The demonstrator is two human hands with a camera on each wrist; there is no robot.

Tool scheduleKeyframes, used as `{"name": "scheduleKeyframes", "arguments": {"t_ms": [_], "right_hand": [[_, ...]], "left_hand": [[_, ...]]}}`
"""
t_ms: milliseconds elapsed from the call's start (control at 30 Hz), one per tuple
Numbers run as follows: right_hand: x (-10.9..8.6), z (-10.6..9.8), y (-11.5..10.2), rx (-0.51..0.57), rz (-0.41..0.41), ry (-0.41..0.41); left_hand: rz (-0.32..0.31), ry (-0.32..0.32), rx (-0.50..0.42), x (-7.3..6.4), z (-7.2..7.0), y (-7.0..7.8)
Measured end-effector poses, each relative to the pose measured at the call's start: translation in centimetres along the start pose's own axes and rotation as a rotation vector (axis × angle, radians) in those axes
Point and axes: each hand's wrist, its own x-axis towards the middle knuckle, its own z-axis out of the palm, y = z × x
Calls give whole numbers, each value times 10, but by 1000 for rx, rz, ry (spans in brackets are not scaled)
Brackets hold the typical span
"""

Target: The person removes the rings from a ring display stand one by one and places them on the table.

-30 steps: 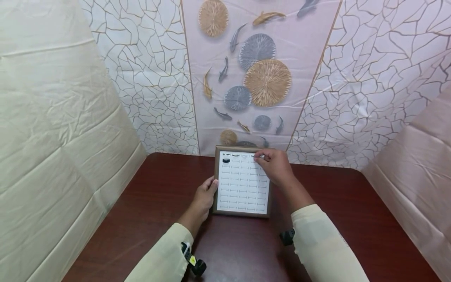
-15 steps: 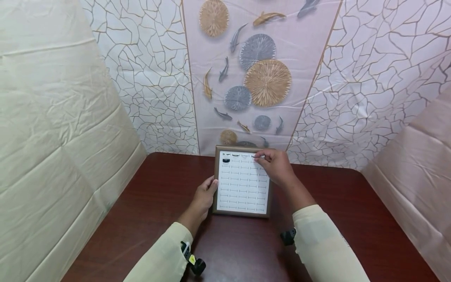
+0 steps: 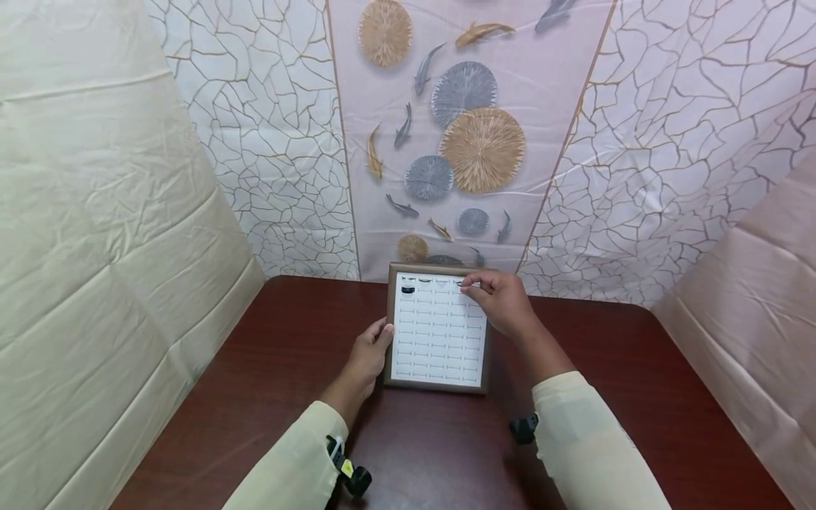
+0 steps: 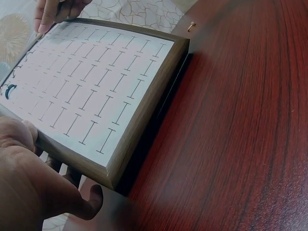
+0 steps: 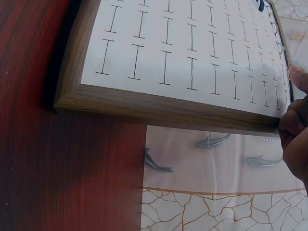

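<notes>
A wood-framed white ring display board [image 3: 440, 340] stands tilted on the table, its face marked with rows of short slots. My left hand [image 3: 368, 358] grips its left edge, thumb at the front and fingers behind. At the top right corner my right hand [image 3: 505, 303] pinches a thin ring [image 5: 288, 72] between thumb and forefinger, right at a top-row slot; the fingers hide most of it. A wide black ring [image 3: 408, 290] sits at the left of the second row. Several thinner rings line the top row, among them a dark one [image 3: 425, 281].
Dark red-brown wood table [image 3: 287, 340] lies under the board. Behind it hangs a patterned cloth [image 3: 484, 149] with fish and discs, and plain cream cloth [image 3: 127, 248] flanks the left. A small gold-coloured piece [image 4: 191, 26] shows beyond the board in the left wrist view.
Almost nothing differs. The right hand stays at the top right slot with slight finger and wrist shifts; the left hand keeps its grip on the board.
</notes>
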Motion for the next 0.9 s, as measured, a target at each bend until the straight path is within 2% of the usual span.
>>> {"name": "scheduleKeyframes", "arguments": {"t_ms": [367, 700, 900], "right_hand": [[-7, -11, 3, 27, -12, -2], [-14, -28, 15, 20, 6, -3], [-18, -34, 25, 10, 28, 22]], "left_hand": [[15, 8, 10, 2, 1, -1], [22, 11, 7, 1, 1, 2], [3, 15, 15, 0, 2, 2]]}}
